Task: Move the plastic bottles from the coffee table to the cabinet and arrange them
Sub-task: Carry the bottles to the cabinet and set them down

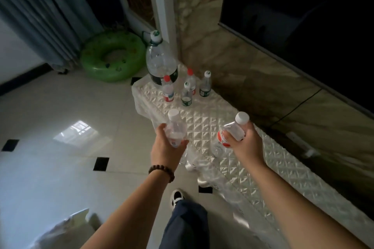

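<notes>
My left hand [165, 148] grips a clear white-capped bottle [175, 127] upright above the near left edge of the cabinet top [253, 159], which is covered in a white quilted cloth. My right hand [243, 140] grips a second white-capped bottle with a red label [232, 130], tilted, over the cabinet top. At the far end stand a large clear jug with a dark label [160, 62] and several small bottles: a red-capped one [168, 91], a green-labelled one [186, 95], another red-capped one [190, 79] and a white-capped one [205, 85].
A dark TV screen [303, 16] hangs on the marble wall right of the cabinet, with a cable below it. A green inflatable ring [112, 56] lies on the tiled floor by the grey curtain [40, 16]. My shoe [177, 197] is beside the cabinet.
</notes>
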`<state>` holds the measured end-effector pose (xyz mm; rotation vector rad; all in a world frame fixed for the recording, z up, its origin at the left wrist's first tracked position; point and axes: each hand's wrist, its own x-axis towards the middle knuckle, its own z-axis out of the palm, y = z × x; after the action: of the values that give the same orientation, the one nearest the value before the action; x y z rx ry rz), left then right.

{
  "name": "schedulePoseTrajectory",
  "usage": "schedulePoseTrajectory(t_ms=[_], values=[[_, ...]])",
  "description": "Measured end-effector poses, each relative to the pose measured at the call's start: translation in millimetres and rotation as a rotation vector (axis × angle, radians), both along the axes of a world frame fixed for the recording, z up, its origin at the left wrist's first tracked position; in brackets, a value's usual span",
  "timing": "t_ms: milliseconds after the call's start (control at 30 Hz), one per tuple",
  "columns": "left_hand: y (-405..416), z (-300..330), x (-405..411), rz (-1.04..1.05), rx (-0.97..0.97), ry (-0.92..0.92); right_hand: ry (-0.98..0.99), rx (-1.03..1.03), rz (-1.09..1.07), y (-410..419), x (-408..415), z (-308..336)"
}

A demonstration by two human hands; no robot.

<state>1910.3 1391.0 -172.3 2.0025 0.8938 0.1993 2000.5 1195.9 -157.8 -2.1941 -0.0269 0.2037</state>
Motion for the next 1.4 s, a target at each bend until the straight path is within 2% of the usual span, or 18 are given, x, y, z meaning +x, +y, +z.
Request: schedulePoseTrajectory(t_ms=[333,833,1033,1400], values=[[55,-30,107,-0.193,0.036,0.11,0.05,-0.009,-0.135,52,74,-28],[29,-162,248,-0.316,0.031,0.085,0.088,-0.043,-0.146,54,209,-154],[18,-200,277,-0.286,0.031,0.059,0.06,-0.072,-0.124,59,245,-199],[14,-230,275,-0.285,0.004,0.089,0.056,-0.099,-0.073,66,259,-226]])
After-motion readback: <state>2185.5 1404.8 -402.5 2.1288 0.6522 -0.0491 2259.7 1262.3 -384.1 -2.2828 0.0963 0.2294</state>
